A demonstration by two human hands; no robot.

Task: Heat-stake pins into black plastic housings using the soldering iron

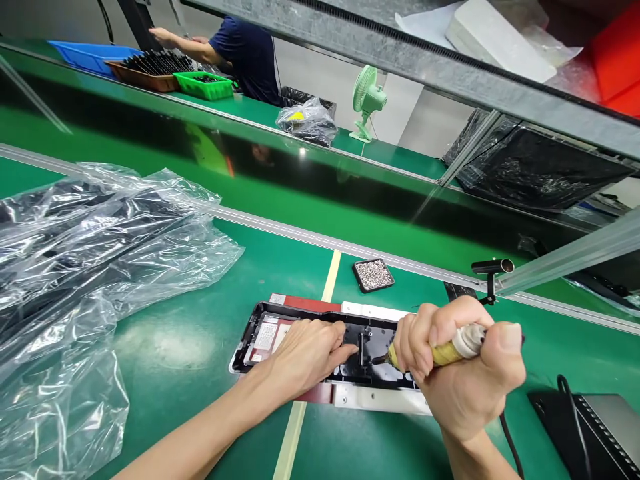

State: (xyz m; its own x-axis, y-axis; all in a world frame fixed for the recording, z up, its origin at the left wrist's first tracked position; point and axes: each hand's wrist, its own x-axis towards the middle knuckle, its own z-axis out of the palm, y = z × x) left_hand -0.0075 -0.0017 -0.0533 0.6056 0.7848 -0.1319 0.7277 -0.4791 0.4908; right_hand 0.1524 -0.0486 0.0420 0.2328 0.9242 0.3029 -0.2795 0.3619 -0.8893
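Observation:
A long black plastic casing (380, 343) lies open side up on a red and white fixture (350, 398) on the green bench. My left hand (313, 343) is over the casing's left half, its fingers curled under and the thumb pointing right. What those fingers hold, if anything, is hidden. My right hand (455, 367) grips an electric screwdriver (445, 353) with a yellow and whitish body. The tool is tilted, its dark tip down inside the casing, just right of my left thumb. Behind the casing sits a small black tray of screws (373, 275).
Clear plastic bags with dark parts (115, 240) cover the bench's left. A tube on a bracket (493, 268) and a metal post (570, 257) stand at right. A shelf (425, 53) hangs overhead. Across the line, a person (250, 60) works beside bins (205, 87) and a fan (367, 100).

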